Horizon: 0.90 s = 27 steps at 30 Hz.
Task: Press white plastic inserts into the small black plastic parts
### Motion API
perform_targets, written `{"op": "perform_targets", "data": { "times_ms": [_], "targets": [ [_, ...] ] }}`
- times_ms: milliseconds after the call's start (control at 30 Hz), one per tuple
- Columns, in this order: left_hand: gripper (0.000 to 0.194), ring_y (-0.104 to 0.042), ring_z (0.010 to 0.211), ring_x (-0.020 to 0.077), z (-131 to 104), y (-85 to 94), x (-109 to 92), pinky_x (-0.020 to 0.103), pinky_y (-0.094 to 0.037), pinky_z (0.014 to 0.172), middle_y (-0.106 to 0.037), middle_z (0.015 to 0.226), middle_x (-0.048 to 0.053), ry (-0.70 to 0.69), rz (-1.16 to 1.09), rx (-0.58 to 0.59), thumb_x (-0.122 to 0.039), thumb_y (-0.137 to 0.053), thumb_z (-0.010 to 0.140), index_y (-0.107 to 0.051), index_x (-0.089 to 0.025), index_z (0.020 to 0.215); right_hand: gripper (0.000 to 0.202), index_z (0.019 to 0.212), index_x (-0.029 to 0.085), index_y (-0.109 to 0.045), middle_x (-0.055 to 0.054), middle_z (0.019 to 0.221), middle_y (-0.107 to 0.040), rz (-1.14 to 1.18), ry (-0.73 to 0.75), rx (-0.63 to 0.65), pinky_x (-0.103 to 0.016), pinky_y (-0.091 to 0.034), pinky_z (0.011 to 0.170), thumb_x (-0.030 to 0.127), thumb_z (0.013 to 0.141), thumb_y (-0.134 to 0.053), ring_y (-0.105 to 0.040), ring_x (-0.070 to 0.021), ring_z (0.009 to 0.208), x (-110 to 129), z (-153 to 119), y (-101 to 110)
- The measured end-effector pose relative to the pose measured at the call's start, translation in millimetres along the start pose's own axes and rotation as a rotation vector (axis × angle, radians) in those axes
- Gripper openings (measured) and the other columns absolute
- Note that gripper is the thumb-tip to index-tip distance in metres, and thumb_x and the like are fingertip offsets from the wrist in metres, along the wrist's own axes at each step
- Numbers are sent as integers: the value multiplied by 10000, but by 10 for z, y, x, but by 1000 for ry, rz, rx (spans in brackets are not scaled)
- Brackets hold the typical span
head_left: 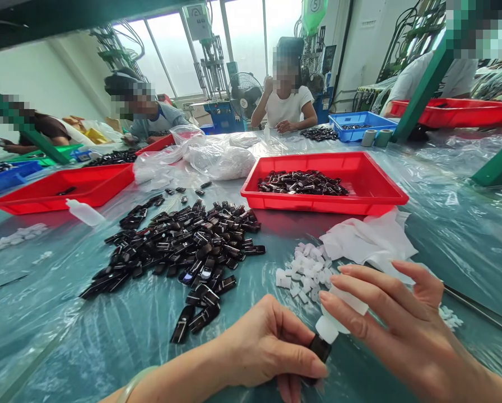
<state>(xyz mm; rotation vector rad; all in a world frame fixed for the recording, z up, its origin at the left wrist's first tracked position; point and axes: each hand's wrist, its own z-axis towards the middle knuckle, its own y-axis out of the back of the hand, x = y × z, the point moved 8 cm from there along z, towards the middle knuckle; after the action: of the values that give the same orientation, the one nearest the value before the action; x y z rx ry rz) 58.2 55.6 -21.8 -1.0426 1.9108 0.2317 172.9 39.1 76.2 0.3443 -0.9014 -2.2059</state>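
Left hand: fingers grasp dark piece, toward bench's near edge.
Right hand: fingers grasp white bottle.
Cap: seemingly alignment step; steadiness needed next.

Tall windows are filling the middle of the far side, their slim frames dividing whitish panes, and bright light is coming through. A plain pale wall is closing off the left, and a whitish wall is rising right of the glass. A round-caged fan is standing before the windows, between machines with blue bases. Green posts are slanting across both sides, and clear plastic sheeting is covering the greenish desk in wrinkles.
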Motion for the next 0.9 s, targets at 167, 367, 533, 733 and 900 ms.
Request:
{"op": "perform_targets", "data": {
  "times_ms": [167, 367, 533, 733, 900],
  "targets": [
    [258, -502, 373, 75, 2, -13, -1, 156, -402, 389, -533, 432, -14, -1, 3, 8, -336, -715, 599, -676, -85, 642, 372, 978, 266, -630, -20, 980, -661, 13, -19, -18, -465, -209, 989, 150, 929, -280, -558, -182, 1014, -6, 21, 4],
    [248, -492, 364, 68, -11, -15, -25, 154, -403, 391, -537, 439, -12, -9, 6, 3, -327, -703, 613, -681, -84, 654, 376, 920, 259, -643, -24, 947, -669, 24, -12, 17, -454, -215, 972, 147, 932, -284, -560, -173, 1002, -17, 70, 19],
    [247, -496, 370, 70, -22, -1, -40, 154, -402, 388, -535, 441, -12, -16, -1, -12, -316, -710, 603, -682, -75, 648, 357, 934, 243, -641, -36, 967, -656, 86, 10, 14, -438, -202, 981, 128, 922, -303, -541, -164, 1025, -53, 52, 34],
    [224, -491, 362, 62, -17, -3, -30, 147, -401, 381, -539, 446, -12, -22, -8, -3, -295, -707, 606, -683, -76, 649, 302, 913, 251, -641, -24, 944, -650, 141, -47, 13, -414, -225, 969, 130, 905, -364, -555, -151, 994, -116, 35, 28],
    [209, -487, 345, 62, -10, -17, -49, 141, -397, 362, -541, 430, -13, -36, -30, 3, -279, -704, 604, -669, -73, 615, 272, 937, 243, -640, -39, 949, -647, 135, -60, -6, -429, -234, 950, 161, 905, -383, -548, -178, 1004, -103, 28, 2]
  ]
}}
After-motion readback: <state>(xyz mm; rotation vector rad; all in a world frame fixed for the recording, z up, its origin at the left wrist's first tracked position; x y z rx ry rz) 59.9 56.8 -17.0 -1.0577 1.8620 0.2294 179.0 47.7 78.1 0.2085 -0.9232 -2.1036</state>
